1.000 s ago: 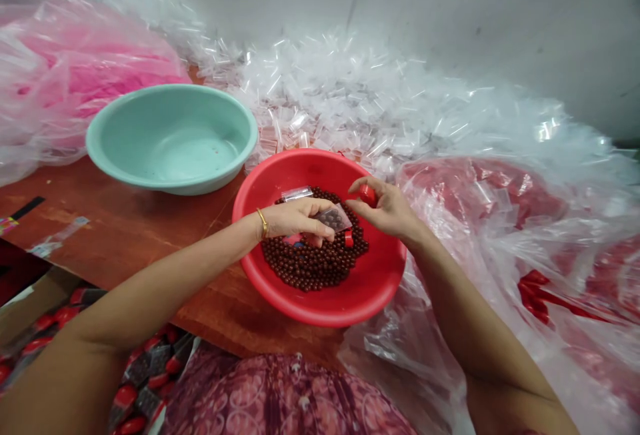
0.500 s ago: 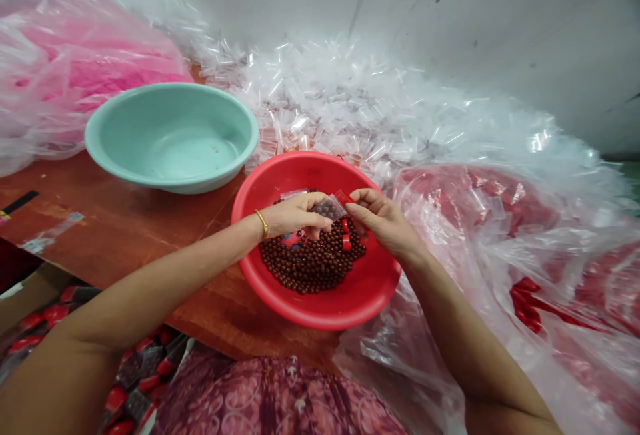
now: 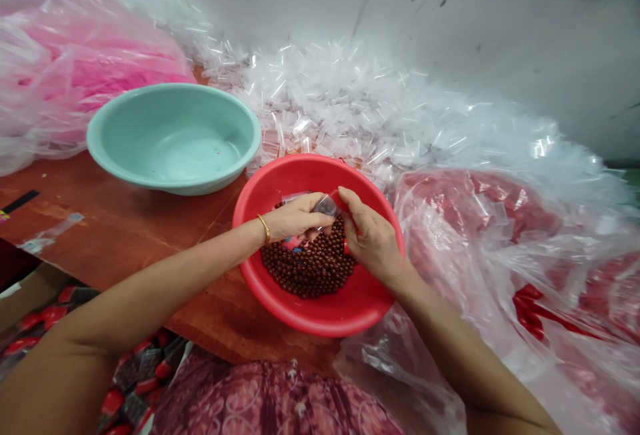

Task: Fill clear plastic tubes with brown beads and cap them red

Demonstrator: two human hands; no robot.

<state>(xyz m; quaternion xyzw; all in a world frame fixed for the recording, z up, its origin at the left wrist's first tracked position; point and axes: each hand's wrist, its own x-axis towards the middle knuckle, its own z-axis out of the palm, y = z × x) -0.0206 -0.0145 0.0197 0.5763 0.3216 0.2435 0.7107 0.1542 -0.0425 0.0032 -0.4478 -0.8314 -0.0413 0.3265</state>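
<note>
Over the red basin (image 3: pixel 320 318), my left hand (image 3: pixel 295 217) pinches a small clear plastic box (image 3: pixel 326 205) with dark contents. My right hand (image 3: pixel 369 231) closes around the box's other end, where a bit of red cap (image 3: pixel 339 197) shows between the fingers; most of the cap is hidden. Below both hands lies a heap of round brown beads (image 3: pixel 310 268). Another small red cap (image 3: pixel 346 247) rests among the beads beside my right hand. Pink and blue pieces (image 3: pixel 295 243) show under my left hand.
A mint-green basin (image 3: pixel 175 141) stands on the brown table (image 3: pixel 125 235) to the left. Clear plastic boxes (image 3: pixel 340 95) are heaped along the wall. Pink bag (image 3: pixel 100 75) at far left, bag of red pieces (image 3: pixel 480 208) at right. Red-capped filled boxes (image 3: pixel 143 368) lie low at left.
My right hand has turned and its fingers have wrapped over the red cap, now mostly covered. My left hand has stayed nearly in place with the box.
</note>
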